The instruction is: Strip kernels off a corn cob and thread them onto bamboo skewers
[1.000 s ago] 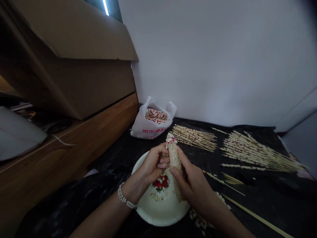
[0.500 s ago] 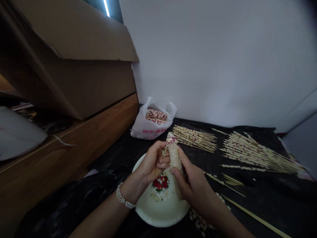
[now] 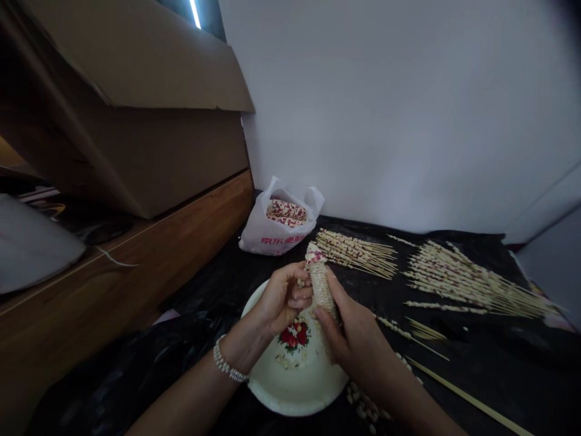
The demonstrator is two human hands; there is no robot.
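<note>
My right hand is wrapped around a mostly stripped corn cob, which stands tilted with its tip up. Purple and white kernels remain only near the tip. Against the cob's left side, my left hand has its fingers curled in, with a few pale corn kernels showing between them. Both hands are over a white basin with a red flower print, where loose kernels lie on the bottom. The cob's lower end is partly hidden by my right hand.
A white plastic bag of speckled corn cobs stands behind the basin. To the right, bundles of skewers threaded with kernels lie on black sheeting, beside bare sticks. A cardboard box sits on a wooden ledge at left.
The fingers of my left hand have shifted slightly at the cob, and fewer kernels show between them. The cob's tip has dropped a little. Everything else stays put.
</note>
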